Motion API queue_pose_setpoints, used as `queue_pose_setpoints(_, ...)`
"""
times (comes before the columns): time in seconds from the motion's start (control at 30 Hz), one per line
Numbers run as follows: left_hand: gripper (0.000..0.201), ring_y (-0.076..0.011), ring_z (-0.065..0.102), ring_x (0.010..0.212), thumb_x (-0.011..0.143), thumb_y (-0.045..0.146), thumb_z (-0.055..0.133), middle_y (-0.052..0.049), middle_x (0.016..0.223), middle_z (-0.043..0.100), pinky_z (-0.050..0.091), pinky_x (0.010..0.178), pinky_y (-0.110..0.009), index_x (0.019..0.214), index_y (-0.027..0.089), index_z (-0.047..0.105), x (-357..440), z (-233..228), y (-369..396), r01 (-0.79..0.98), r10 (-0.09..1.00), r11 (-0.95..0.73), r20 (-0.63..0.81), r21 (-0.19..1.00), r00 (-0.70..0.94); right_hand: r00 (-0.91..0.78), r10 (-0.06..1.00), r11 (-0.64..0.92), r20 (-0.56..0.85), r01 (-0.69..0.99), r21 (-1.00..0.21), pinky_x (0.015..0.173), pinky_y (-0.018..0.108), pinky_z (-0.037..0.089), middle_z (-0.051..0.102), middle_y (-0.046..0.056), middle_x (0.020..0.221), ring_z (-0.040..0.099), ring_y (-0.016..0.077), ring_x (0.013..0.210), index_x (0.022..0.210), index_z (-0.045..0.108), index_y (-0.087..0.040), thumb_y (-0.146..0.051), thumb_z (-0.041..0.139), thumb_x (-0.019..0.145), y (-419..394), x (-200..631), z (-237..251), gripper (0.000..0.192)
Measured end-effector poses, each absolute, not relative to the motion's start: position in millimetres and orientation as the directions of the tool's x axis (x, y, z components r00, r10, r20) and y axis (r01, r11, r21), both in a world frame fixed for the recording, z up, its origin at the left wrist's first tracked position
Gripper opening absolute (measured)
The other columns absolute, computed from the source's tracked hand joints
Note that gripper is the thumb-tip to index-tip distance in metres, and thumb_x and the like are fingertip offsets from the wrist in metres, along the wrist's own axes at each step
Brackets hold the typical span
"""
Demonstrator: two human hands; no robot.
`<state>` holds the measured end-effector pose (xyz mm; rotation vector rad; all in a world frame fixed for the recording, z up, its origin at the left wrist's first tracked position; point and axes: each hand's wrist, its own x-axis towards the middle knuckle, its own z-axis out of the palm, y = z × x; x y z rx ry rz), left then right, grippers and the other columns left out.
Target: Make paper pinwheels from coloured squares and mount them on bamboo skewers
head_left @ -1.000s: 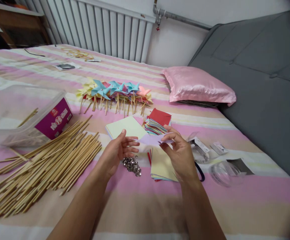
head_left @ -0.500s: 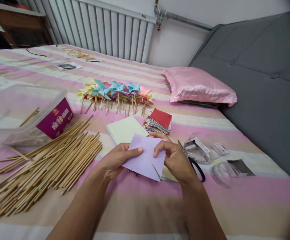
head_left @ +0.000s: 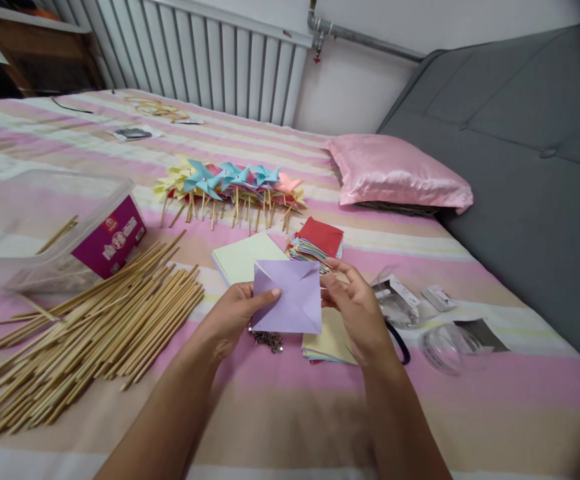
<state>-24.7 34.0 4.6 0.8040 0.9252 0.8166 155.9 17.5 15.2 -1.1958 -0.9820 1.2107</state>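
i hold the lilac paper square up over the bed, left hand pinching its left edge, right hand gripping the right. it has diagonal cuts and one corner looks folded inward. a row of finished pinwheels lies beyond; sticks and pins wait, so this one looks barely begun.

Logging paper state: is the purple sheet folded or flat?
Spread, not flat: purple sheet shows slits, one corner curling inward, between both hands.
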Motion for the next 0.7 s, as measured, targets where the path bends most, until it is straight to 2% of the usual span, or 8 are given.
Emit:
queue_pose_setpoints(0.1, 0.034, -0.016, 0.061, 0.064, 0.068, 0.039, 0.073, -0.009, 0.076, 0.071, 0.045, 0.06, -0.024, 0.087, 0.011, 0.072, -23.9, 3.5, 31.3, -0.184, 0.823, 0.448, -0.323, 0.875, 0.466, 0.037, 0.996, -0.073, -0.079, -0.142, -0.987, 0.061, 0.026, 0.051, 0.071, 0.003, 0.081, 0.066, 0.0156, 0.068, 0.116, 0.052, -0.021, -0.037, 0.074, 0.069, 16.2, 153.0, 14.2, 0.054)
queue_pose_setpoints(0.2, 0.032, -0.0135, 0.058, 0.059, 0.068, 0.042, 0.072, -0.006, 0.071, 0.069, 0.044, 0.056, -0.023, 0.08, 0.012, 0.072, -24.0, 3.9, 27.7, -0.115, 0.791, 0.414, -0.295, 0.903, 0.536, 0.022, 0.998, -0.057, -0.057, -0.032, -0.998, 0.054, 0.023, 0.049, 0.07, 0.002, 0.074, 0.063, 0.0137, 0.06, 0.094, 0.065, -0.017, -0.034, 0.076, 0.066, 15.1, 152.2, 12.2, 0.034)
queue_pose_setpoints(0.3, 0.033, -0.0132, 0.057, 0.058, 0.067, 0.044, 0.073, -0.006, 0.071, 0.068, 0.042, 0.055, -0.022, 0.078, 0.013, 0.072, -24.5, 5.5, 25.7, -0.091, 0.797, 0.391, -0.288, 0.916, 0.53, 0.018, 1.0, -0.027, -0.026, 0.044, -0.999, 0.05, 0.021, 0.046, 0.069, 0.001, 0.069, 0.06, 0.0119, 0.055, 0.078, 0.069, -0.016, -0.034, 0.075, 0.067, 14.2, 152.9, 10.9, 0.022)
queue_pose_setpoints(0.43, 0.034, -0.0142, 0.058, 0.058, 0.069, 0.045, 0.071, -0.006, 0.072, 0.068, 0.042, 0.053, -0.022, 0.081, 0.013, 0.072, -24.9, 6.8, 25.6, -0.083, 0.826, 0.382, -0.3, 0.92, 0.477, -0.045, 0.997, -0.069, -0.069, 0.003, -0.998, 0.049, 0.022, 0.045, 0.068, 0.0, 0.068, 0.059, 0.0126, 0.054, 0.081, 0.069, -0.018, -0.037, 0.074, 0.069, 13.5, 153.1, 10.8, 0.024)
queue_pose_setpoints(0.57, 0.031, -0.0164, 0.061, 0.062, 0.068, 0.044, 0.072, -0.007, 0.076, 0.07, 0.046, 0.058, -0.024, 0.08, 0.015, 0.072, -24.6, 7.3, 25.4, -0.09, 0.808, 0.425, -0.333, 0.901, 0.487, -0.095, 0.989, -0.121, -0.113, -0.085, -0.989, 0.052, 0.025, 0.046, 0.067, 0.0, 0.066, 0.059, 0.0147, 0.055, 0.082, 0.067, -0.019, -0.043, 0.068, 0.074, 13.8, 152.6, 12.3, 0.025)
queue_pose_setpoints(0.7, 0.027, -0.0157, 0.062, 0.062, 0.07, 0.041, 0.072, -0.007, 0.077, 0.071, 0.046, 0.06, -0.023, 0.077, 0.016, 0.073, -23.9, 7.8, 24.9, -0.093, 0.8, 0.428, -0.329, 0.899, 0.501, -0.065, 0.995, -0.088, -0.081, -0.117, -0.989, 0.055, 0.024, 0.045, 0.068, 0.0, 0.069, 0.06, 0.0142, 0.059, 0.081, 0.068, -0.019, -0.042, 0.066, 0.076, 14.8, 154.0, 12.5, 0.023)
